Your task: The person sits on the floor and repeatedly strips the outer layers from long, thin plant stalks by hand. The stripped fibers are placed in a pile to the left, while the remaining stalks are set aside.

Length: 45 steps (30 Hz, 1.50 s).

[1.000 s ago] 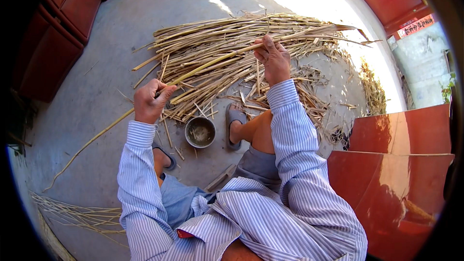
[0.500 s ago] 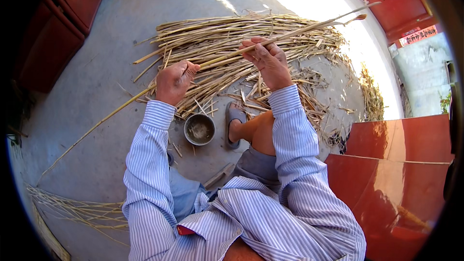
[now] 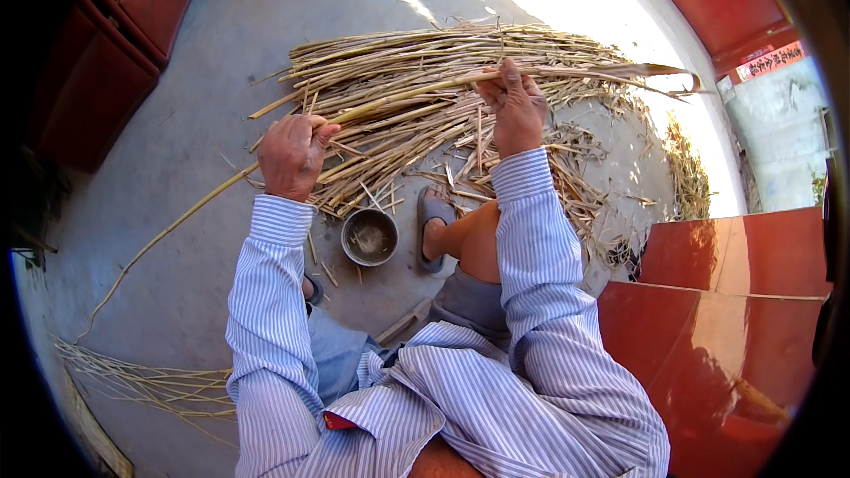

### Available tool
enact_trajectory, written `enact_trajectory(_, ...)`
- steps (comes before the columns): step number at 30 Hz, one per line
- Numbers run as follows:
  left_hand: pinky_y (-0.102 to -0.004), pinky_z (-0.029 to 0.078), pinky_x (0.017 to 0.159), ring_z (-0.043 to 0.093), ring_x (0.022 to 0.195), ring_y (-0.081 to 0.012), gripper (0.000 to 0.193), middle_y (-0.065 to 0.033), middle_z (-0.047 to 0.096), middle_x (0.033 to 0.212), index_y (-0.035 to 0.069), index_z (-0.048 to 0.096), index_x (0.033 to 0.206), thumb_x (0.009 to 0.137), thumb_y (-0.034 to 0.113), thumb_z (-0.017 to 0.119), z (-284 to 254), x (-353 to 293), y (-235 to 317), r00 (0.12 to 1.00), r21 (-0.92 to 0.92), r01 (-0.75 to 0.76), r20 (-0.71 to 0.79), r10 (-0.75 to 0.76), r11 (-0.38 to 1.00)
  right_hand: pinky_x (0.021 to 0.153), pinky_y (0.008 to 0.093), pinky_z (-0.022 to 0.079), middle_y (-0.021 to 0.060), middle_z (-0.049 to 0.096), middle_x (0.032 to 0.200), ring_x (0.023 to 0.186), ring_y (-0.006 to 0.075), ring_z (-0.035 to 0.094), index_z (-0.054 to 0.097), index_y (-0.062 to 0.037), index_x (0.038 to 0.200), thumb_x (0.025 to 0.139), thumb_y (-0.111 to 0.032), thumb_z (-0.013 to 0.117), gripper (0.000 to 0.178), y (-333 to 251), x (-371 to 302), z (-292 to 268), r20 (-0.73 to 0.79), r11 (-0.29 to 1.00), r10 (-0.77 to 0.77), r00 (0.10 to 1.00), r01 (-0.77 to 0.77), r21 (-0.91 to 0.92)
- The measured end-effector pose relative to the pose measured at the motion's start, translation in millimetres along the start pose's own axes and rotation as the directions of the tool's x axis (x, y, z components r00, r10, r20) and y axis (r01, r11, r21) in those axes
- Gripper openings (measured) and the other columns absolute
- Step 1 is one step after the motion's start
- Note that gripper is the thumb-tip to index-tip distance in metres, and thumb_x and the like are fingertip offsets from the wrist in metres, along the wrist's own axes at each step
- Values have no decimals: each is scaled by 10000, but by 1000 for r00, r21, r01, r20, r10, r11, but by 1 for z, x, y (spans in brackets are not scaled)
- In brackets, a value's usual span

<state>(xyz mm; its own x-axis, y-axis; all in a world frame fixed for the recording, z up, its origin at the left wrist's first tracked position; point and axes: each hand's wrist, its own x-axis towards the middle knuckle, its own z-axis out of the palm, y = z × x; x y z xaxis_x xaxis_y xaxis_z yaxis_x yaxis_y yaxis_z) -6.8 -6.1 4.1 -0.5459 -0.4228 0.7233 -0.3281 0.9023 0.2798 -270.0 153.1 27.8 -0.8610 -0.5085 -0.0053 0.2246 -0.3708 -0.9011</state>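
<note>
A long dry reed-like stalk (image 3: 407,101) runs across in front of me, held above the pile of stalks (image 3: 372,53) on the floor. My left hand (image 3: 295,158) is closed round it, and its thin end trails down to the lower left, bending near the floor. Farther along, my right hand (image 3: 516,111) pinches the stalk between thumb and fingers. Past that hand a dry, curling leaf (image 3: 651,73) extends to the right. A dark round bowl (image 3: 369,237) stands on the floor below my hands, its contents hard to make out.
Peeled husk scraps (image 3: 575,159) litter the floor beside my sandalled foot (image 3: 434,221). Thin finished-looking stalks (image 3: 150,381) lie at the lower left. Red panels (image 3: 726,319) stand close on the right, and dark red furniture (image 3: 106,62) at the far left.
My right hand has slid to the right along the stalk, and a leaf now spreads out at the right end. My left hand has shifted slightly left and down, still gripping.
</note>
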Motion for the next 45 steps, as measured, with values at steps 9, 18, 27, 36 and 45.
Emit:
enact_trajectory(9, -371, 370, 627, 563, 619, -282, 231, -97, 650, 713, 71, 636, 791, 795, 280, 733, -24, -12, -29, 951, -136, 222, 247, -184, 965, 737, 311, 576, 101, 697, 925, 810, 181, 679, 605, -53, 979, 927, -233, 628, 189, -6, 18, -55, -30, 997, 50, 998, -48, 67)
enact_trajectory(18, -311, 429, 526, 570, 564, -175, 290, -97, 642, 685, 21, 673, 792, 835, 303, 727, -1, -6, -12, 875, -371, 446, 372, -310, 815, 784, 308, 569, 86, 675, 930, 835, 184, 664, 562, -40, 1040, 943, -270, 601, 253, -14, 29, -75, -163, 988, 41, 986, -16, 151)
enact_trajectory(27, -310, 423, 515, 560, 542, -189, 309, -100, 627, 648, 32, 661, 776, 817, 328, 741, 6, 0, -5, 837, -309, 510, 395, -379, 803, 843, 344, 568, 134, 670, 1053, 979, 233, 666, 545, -6, 1107, 959, -187, 570, 235, 12, -8, 5, 265, 973, 195, 944, -221, 72)
enact_trajectory(36, -340, 426, 495, 579, 541, -250, 294, -96, 623, 642, 50, 633, 758, 785, 316, 757, -6, -3, 7, 989, -135, 125, 100, -112, 983, 742, 311, 578, 88, 691, 907, 796, 176, 670, 629, -49, 949, 908, -266, 653, 222, 10, 8, -12, 52, 979, 194, 980, -197, 50)
enact_trajectory(45, -281, 371, 490, 444, 536, -105, 316, -37, 535, 579, 18, 616, 752, 837, 297, 737, -58, -33, -41, 856, -188, 452, 369, -363, 872, 801, 338, 574, 66, 670, 920, 876, 187, 657, 608, -57, 972, 900, -261, 659, 222, -12, 48, -115, -261, 968, 150, 954, -87, 237)
